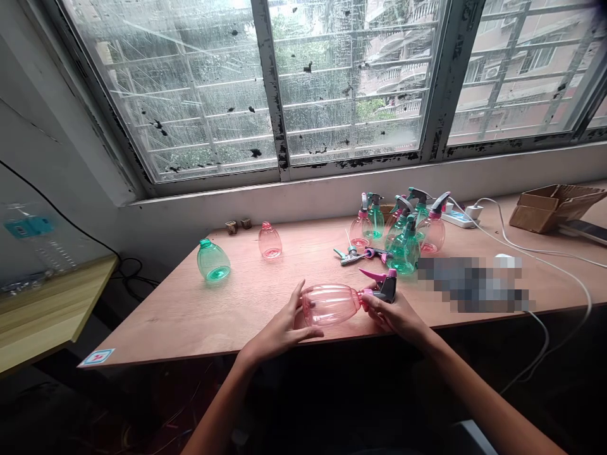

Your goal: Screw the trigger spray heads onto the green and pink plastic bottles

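Note:
A clear pink spray bottle [331,304] lies on its side between my hands near the table's front edge, its base to the left. My left hand [284,322] cups the base end, thumb and fingers spread around it. At the neck, my right hand [389,311] grips the pink collar below the black and pink spray head [386,285], which sits at the bottle's mouth. Farther left stand a green bottle [213,260] and a pink bottle [270,240], both without spray heads. Loose spray heads [353,255] lie beyond my right hand.
Several pink and green spray bottles with heads [404,249] stand grouped at the back right. Beyond them are a power strip [458,217], white cables [545,251] and an open cardboard box [550,207]. A blurred patch [474,284] covers something at right. Two small brown objects [231,227] sit by the wall.

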Available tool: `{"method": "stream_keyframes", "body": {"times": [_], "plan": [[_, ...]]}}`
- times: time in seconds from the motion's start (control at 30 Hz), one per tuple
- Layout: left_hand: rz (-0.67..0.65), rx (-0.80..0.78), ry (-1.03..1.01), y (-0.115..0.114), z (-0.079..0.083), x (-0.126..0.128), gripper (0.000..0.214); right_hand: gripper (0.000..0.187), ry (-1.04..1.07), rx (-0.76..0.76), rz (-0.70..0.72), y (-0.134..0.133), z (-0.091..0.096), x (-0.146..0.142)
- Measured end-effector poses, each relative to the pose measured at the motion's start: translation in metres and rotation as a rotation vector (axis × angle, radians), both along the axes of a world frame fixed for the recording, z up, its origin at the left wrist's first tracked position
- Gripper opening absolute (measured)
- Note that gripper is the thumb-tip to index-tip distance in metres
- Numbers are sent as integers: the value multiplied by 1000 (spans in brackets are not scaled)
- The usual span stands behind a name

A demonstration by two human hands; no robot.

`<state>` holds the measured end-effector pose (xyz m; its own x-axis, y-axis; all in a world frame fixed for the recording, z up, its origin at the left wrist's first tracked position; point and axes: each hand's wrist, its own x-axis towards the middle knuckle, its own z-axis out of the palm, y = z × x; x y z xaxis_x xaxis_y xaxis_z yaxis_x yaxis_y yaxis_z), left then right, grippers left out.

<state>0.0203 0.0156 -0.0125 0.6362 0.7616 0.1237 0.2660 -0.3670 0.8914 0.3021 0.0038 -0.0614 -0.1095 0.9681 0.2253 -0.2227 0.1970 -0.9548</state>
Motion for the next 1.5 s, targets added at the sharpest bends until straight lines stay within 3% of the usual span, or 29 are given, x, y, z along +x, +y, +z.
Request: {"method": "stream_keyframes", "body": {"times": [0.17, 0.33, 0.53, 0.67, 0.87, 1.07, 1.27, 1.43, 1.5], "plan": [[-9, 16, 2, -1, 0, -1, 115, 30, -3, 5, 20, 0, 1, 0], [-69, -66, -67, -1, 1, -4, 100, 33, -7, 8, 10, 0, 0, 0], [17, -39, -13, 2, 2, -3, 83, 34, -15, 4, -3, -1, 1, 0], [-21, -37, -11, 1, 0, -1, 109, 35, 11, -17, -28, 0, 1, -1], [-50, -9, -27, 0, 0, -3, 124, 30, -14, 17, 6, 0, 0, 1], [7, -51, -35, 3, 2, -3, 81, 34, -15, 4, -9, -1, 1, 0], [-31, -18, -3, 0, 1, -1, 113, 35, -12, -8, -20, -1, 1, -1], [-31, -10, 22, 1, 0, -4, 123, 34, -45, 13, -4, -2, 2, 0], [-36, -46, 5, 1, 0, -5, 111, 35, -51, 11, -10, -2, 3, 0]]}}
